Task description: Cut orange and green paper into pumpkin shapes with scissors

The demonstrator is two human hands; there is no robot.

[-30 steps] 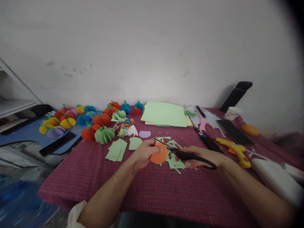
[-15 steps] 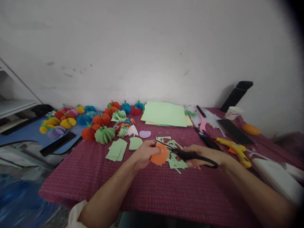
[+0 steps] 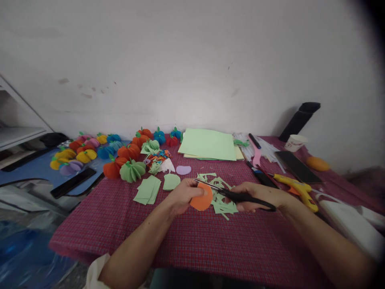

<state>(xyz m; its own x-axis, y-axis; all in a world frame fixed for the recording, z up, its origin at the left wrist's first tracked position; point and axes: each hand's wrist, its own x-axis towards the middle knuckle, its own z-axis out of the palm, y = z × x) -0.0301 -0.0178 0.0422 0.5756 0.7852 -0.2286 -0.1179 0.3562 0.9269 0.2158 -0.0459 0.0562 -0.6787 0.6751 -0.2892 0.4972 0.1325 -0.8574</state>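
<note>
My left hand (image 3: 183, 194) pinches an orange paper circle (image 3: 201, 198) above the red checked tablecloth (image 3: 186, 245). My right hand (image 3: 257, 196) grips black-handled scissors (image 3: 237, 195), whose blades cross the top edge of the orange circle. Light green paper scraps (image 3: 221, 196) lie on the cloth under and behind the scissors. Folded green pieces (image 3: 148, 188) and a green cut-out (image 3: 171, 181) sit left of my left hand.
Paper pumpkins (image 3: 126, 160) in several colours crowd the back left. A stack of green sheets (image 3: 209, 144) lies at the back centre. A yellow glue gun (image 3: 296, 188), a phone (image 3: 296, 166), a paper cup (image 3: 294, 143) and a white block (image 3: 349, 224) are on the right.
The scissors have shifted slightly and the orange circle has turned a little in my left hand. Both hands stay in nearly the same place.
</note>
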